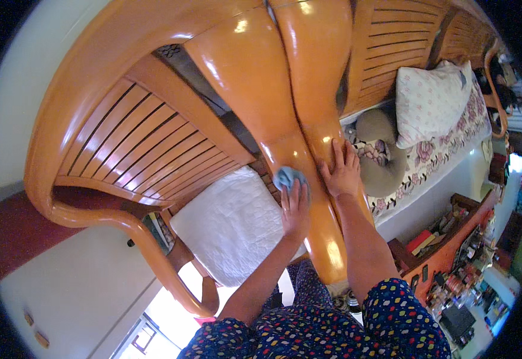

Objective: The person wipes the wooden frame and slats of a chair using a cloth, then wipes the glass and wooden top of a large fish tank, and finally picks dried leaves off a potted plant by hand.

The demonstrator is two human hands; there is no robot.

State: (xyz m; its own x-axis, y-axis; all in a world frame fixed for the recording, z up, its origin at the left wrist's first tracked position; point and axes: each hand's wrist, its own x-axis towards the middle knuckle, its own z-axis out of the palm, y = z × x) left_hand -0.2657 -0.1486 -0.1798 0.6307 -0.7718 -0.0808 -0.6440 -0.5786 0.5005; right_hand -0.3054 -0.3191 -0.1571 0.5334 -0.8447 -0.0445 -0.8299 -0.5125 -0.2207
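Observation:
My left hand (296, 211) presses a crumpled light-blue cloth (288, 177) against the glossy wooden armrest (238, 67) of a slatted chair. A ring shows on one finger. My right hand (342, 172) rests with its fingers spread on the neighbouring armrest (319, 58), which belongs to a longer wooden settee. The two armrests run side by side with a narrow dark gap between them. Just left of my left hand, a white quilted cushion (234, 224) covers the chair's seat. Right of my right hand lies a grey-brown U-shaped neck pillow (389, 157).
A pale patterned pillow (429, 101) leans on the settee over a floral seat cover (431, 166). To the lower right stands a low wooden table (445, 242) with a shelf of things and a crowded top. The chair's curved far armrest (149, 251) bounds the left side.

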